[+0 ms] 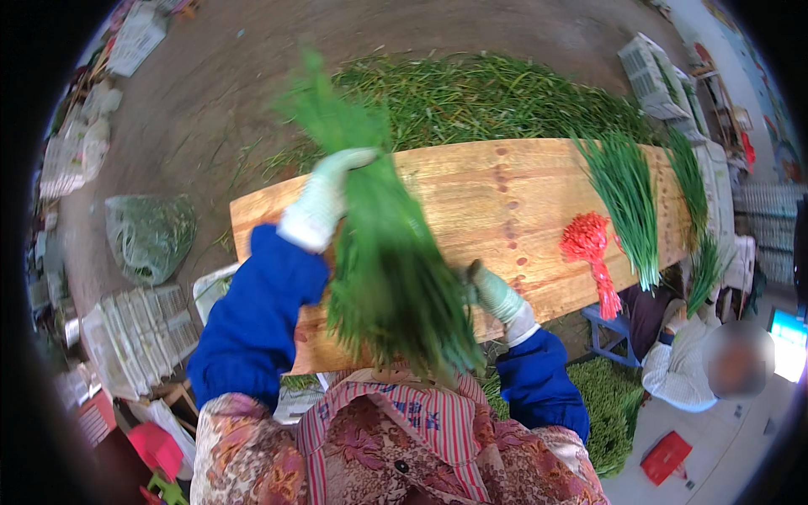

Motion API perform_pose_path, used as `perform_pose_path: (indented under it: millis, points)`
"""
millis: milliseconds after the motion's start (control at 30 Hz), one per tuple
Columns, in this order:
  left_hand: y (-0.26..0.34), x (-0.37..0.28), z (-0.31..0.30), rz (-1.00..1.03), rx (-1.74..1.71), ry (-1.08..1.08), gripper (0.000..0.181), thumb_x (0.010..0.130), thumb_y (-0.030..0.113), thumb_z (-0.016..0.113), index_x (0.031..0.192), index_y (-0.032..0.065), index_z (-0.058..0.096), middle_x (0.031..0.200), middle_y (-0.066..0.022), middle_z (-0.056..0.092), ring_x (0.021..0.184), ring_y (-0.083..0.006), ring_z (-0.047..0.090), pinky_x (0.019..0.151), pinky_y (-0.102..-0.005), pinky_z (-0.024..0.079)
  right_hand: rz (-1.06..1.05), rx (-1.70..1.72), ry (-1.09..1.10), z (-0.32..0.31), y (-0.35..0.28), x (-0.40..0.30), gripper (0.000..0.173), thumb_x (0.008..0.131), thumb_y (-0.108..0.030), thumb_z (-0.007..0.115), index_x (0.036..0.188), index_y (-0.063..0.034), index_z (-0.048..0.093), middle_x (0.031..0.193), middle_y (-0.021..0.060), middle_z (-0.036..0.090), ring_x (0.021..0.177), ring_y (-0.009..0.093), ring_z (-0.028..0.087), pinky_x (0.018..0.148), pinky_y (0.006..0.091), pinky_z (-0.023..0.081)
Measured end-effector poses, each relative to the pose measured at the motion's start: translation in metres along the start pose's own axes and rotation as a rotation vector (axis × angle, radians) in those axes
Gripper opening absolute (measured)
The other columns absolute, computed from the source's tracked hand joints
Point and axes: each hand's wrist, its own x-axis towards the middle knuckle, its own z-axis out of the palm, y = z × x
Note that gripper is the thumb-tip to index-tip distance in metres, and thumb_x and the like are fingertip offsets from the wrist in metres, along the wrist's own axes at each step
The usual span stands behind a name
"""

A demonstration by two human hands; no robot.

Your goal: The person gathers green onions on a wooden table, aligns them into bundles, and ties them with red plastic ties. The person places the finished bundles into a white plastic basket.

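My left hand [325,196], in a pale knitted glove, grips a large bunch of long green leafy stalks, likely garlic chives [391,233]. The bunch is blurred. Its upper leaves reach past the far edge of the wooden table [467,189], and its lower part spreads in front of my chest. At the lower right side of the bunch is my right hand [495,293], gloved too; its fingers are partly hidden and blurred, so its hold is unclear. To the right, a bundle of red plastic ties [586,243] lies beside a neat green bunch [628,202].
Loose green leaves [492,95] cover the floor beyond the table. At the right sits another person [678,372] holding greens, near a blue stool [609,334]. Stacked white crates [142,338] and a filled clear plastic bag [150,237] are on the left.
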Motion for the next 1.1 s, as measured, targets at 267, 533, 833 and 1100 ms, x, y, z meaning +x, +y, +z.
perform_pose_path:
  millis: [267, 533, 833, 1100]
  points:
    - [-0.048, 0.096, -0.048, 0.033, 0.644, 0.527, 0.070, 0.075, 0.029, 0.078, 0.129, -0.0067, 0.049, 0.118, -0.0210, 0.061, 0.103, -0.0294, 0.062, 0.088, -0.0378, 0.051, -0.315, -0.539, 0.469, -0.024, 0.030, 0.019, 0.060, 0.085, -0.016, 0.067, 0.137, 0.0014, 0.043, 0.127, 0.0187, 0.056, 0.115, 0.027, 0.054, 0.097, 0.0349, 0.043]
    - [-0.035, -0.045, -0.133, 0.556, 1.028, 0.810, 0.067, 0.079, 0.029, 0.071, 0.133, -0.0041, 0.047, 0.124, -0.0203, 0.058, 0.112, -0.0253, 0.058, 0.095, -0.0331, 0.046, -0.314, -0.792, 0.899, -0.019, 0.021, 0.016, 0.047, 0.083, -0.009, 0.062, 0.127, 0.0022, 0.051, 0.119, 0.0227, 0.056, 0.106, 0.033, 0.057, 0.093, 0.0364, 0.045]
    - [-0.164, -0.148, -0.108, 0.323, 1.520, 0.803, 0.079, 0.072, 0.028, 0.078, 0.135, -0.0031, 0.042, 0.124, -0.0241, 0.055, 0.116, -0.0348, 0.053, 0.099, -0.0405, 0.042, -0.784, -1.316, 0.527, 0.050, -0.089, 0.111, 0.037, 0.083, -0.015, 0.059, 0.119, -0.0118, 0.055, 0.095, 0.0139, 0.065, 0.089, 0.035, 0.063, 0.074, 0.0449, 0.050]
    - [-0.168, -0.137, -0.099, -0.089, 1.316, 0.612, 0.068, 0.074, 0.038, 0.071, 0.130, 0.0069, 0.047, 0.103, -0.0191, 0.065, 0.096, -0.0365, 0.063, 0.084, -0.0427, 0.049, -0.368, -0.812, 0.482, 0.051, -0.114, 0.124, 0.022, 0.084, -0.018, 0.063, 0.100, -0.0042, 0.069, 0.084, 0.0108, 0.069, 0.077, 0.020, 0.065, 0.073, 0.0292, 0.050]
